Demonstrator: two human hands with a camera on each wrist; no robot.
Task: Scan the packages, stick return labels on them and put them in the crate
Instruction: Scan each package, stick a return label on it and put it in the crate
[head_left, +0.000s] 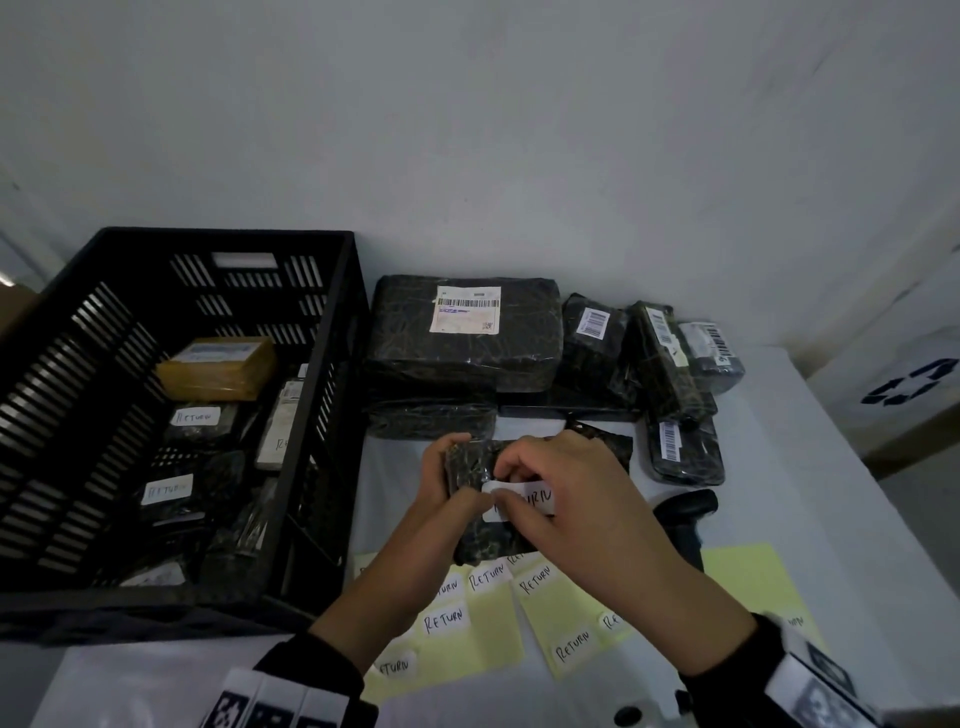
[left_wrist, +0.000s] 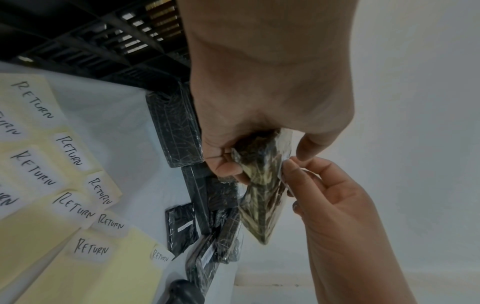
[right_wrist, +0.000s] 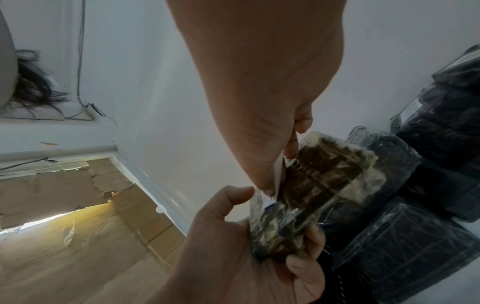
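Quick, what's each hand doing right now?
Left hand: grips the small black package, holding it up off the table.
Right hand: pinches a white RETURN label, pressing it onto that package.

Dim, soft, wide-angle edge distortion

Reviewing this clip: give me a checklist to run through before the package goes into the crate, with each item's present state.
1. Left hand grips the package: ok.
2. Right hand pinches the return label at the package: ok.
3. Label pressed flat all over: not ok, one edge stands off in the right wrist view.
4. Package scanned: cannot tell; scanner lies on the table.
5. Crate has room: ok.
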